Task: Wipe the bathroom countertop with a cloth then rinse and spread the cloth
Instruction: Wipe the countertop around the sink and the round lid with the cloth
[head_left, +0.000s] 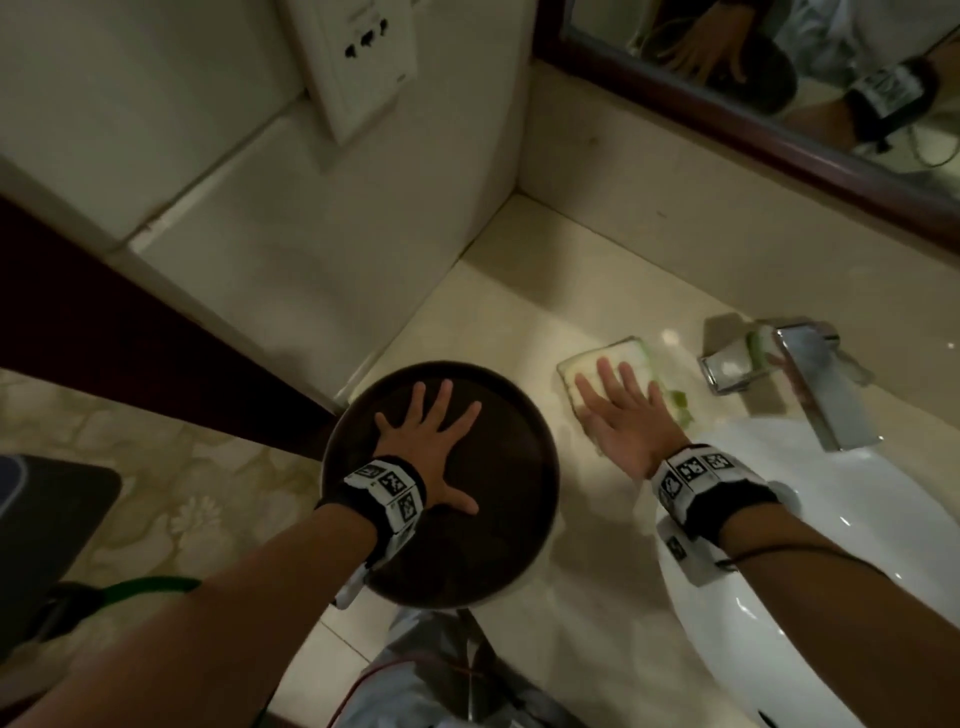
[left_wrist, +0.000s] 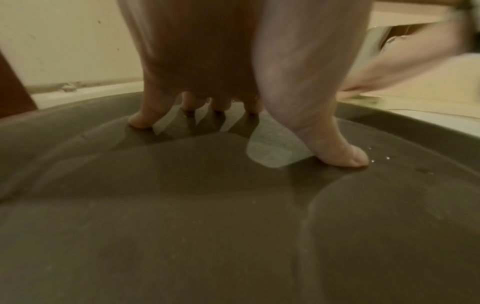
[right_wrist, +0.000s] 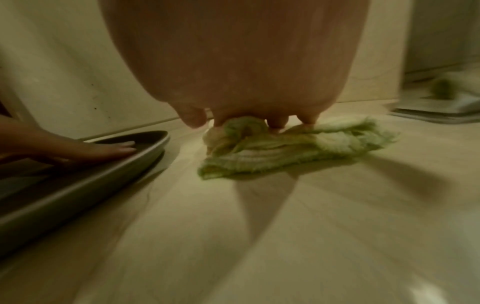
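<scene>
A folded pale green and white cloth (head_left: 631, 353) (right_wrist: 285, 148) lies on the beige countertop (head_left: 519, 312) (right_wrist: 259, 236), just left of the tap. My right hand (head_left: 623, 415) (right_wrist: 233, 72) presses flat on the cloth with straight fingers. Spread flat, my left hand (head_left: 431, 441) (left_wrist: 207, 61) rests on a dark round tray (head_left: 493, 545) (left_wrist: 233, 226) that sits at the counter's left front edge. The tray (right_wrist: 78, 174) and left hand (right_wrist: 91, 152) also show at the left of the right wrist view.
A chrome tap (head_left: 810, 384) stands right of the cloth, over a white basin (head_left: 857, 519). A framed mirror (head_left: 779, 130) runs along the back wall. A wall socket (head_left: 363, 57) sits on the left wall. The floor (head_left: 182, 467) lies beyond the counter's left edge.
</scene>
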